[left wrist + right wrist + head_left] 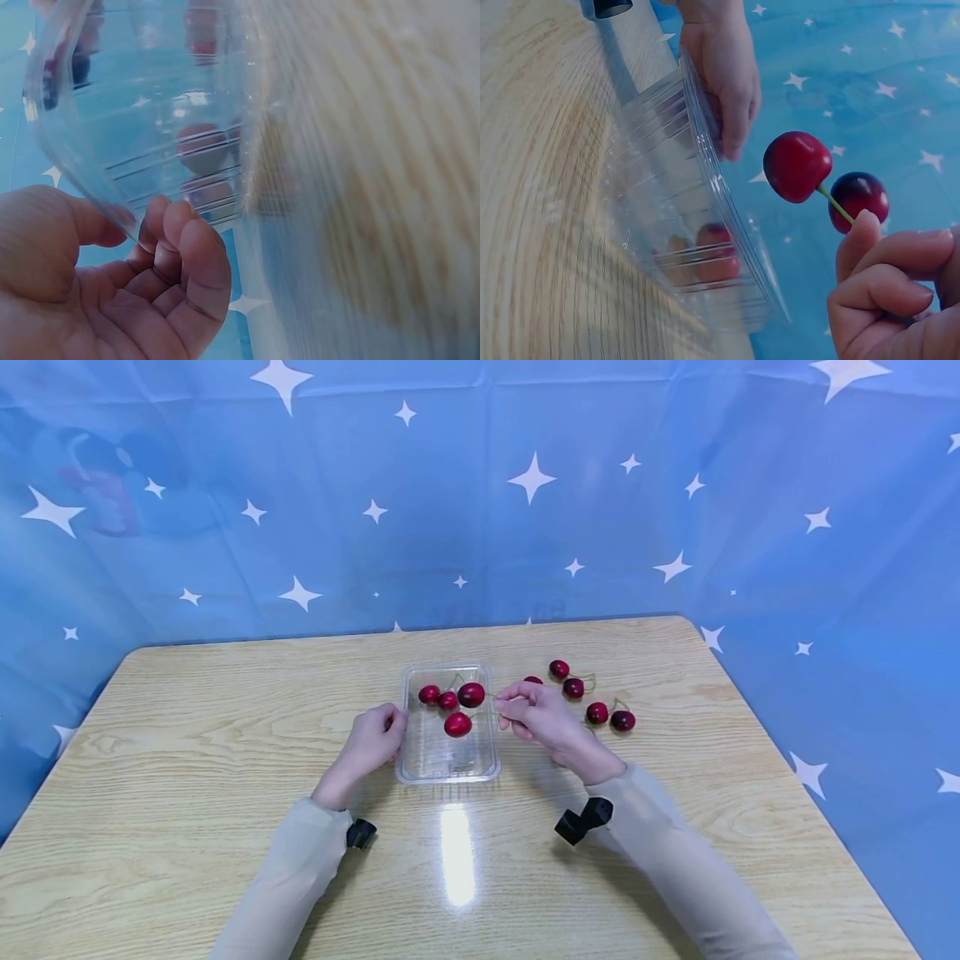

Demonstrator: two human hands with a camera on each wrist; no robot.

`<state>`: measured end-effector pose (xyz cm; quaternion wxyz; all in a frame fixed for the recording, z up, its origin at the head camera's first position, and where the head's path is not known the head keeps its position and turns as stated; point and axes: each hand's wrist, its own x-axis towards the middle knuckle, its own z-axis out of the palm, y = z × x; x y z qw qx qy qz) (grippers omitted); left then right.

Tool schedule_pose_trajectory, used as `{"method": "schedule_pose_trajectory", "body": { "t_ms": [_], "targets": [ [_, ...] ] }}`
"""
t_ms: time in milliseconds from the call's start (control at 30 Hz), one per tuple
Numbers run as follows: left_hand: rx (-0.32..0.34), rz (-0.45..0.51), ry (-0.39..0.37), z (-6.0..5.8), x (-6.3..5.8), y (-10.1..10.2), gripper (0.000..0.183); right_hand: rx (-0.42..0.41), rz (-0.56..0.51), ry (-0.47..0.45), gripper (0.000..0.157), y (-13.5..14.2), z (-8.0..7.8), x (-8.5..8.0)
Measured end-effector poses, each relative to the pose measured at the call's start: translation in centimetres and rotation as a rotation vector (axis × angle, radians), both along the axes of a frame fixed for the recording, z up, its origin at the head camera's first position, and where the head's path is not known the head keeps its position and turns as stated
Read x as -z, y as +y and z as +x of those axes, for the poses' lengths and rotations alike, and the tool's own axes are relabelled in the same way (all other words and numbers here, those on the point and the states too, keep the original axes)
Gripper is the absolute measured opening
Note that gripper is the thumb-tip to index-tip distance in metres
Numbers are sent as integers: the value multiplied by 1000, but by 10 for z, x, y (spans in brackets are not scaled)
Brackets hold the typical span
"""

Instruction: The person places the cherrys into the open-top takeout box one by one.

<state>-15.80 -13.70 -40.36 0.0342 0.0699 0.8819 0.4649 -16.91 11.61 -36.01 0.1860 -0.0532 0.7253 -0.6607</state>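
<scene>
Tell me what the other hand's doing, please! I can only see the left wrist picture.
Observer: The right hand pinches a green cherry stem.
Operator: Ooh! Any more lying around?
Observer: Yes, several loose cherries lie on the table, to the right of the clear box.
Operator: And what colour are the person's sleeves?
Observer: Both are pale, in the head view.

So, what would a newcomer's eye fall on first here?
Probably the two red cherries that the right hand holds by the stem over the clear tub. Next, the blue backdrop with white stars behind the table, then the left hand gripping the tub's left side.
</scene>
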Motion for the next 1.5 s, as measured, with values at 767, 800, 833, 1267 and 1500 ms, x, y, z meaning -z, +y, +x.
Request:
{"method": "schedule_pose_trajectory", "body": {
  "t_ms": [767,800,833,1267,1500],
  "targets": [
    [3,15,-38,-2,-2,0,30,3,100,-71,11,-40,-22,3],
    [2,16,-41,-2,-2,0,31,5,110,-72,10,-41,-23,3],
    [0,14,-39,-2,-2,0,31,3,122,-66,11,-43,-23,4],
    [-12,-14,-19,-1,-4,1,30,-8,244,-57,9,-53,-28,8],
    [-10,-21,-17,-1,-4,1,30,-35,275,-79,8,-58,-27,7]
  ]
}}
